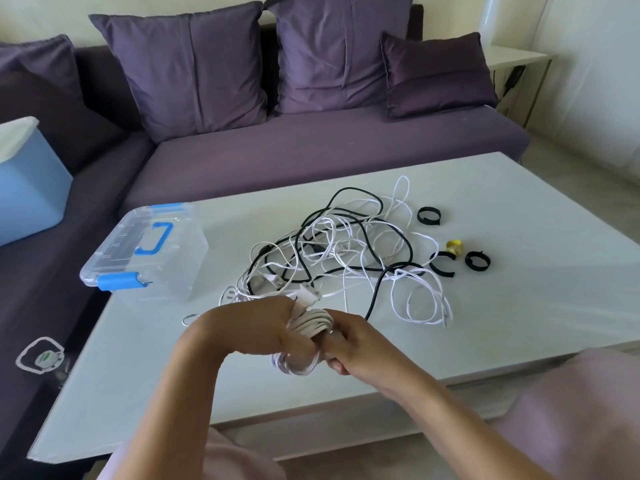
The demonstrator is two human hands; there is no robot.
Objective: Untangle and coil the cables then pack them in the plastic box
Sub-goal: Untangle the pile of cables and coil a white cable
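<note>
Coil work up front in our head view: we've got a bundle of white cable [308,323] held between both hands, to the right of the plastic box [145,251] and nearer to us than it. Our left hand [256,327] curls its fingers over the top of the bundle. Our right hand [353,344] grips it from the other side, fingers wrapped round the loops, so both are clamped on that coil. The bundle's long axis runs roughly away from us, a connector end poking up at the far end and loops hanging below our fingers. Now the key line: the box lies up and to the left of the coil, so our left hand is the nearer one. We'd judge the lid needs opening first, since its blue latches look fastened. Further right of the box, the tangle [346,251] of black and white cables sprawls loose on the white table [519,209]. A strand seems to run from it toward our hands, though we can't tell whether it joins the coil. Right of the box again, past the tangle, lie three black straps [428,215] and a small yellow roll [454,247]. Behind the box runs a purple sofa [311,147] with cushions, and to the left of the box sits a blue bin [27,188].
</note>
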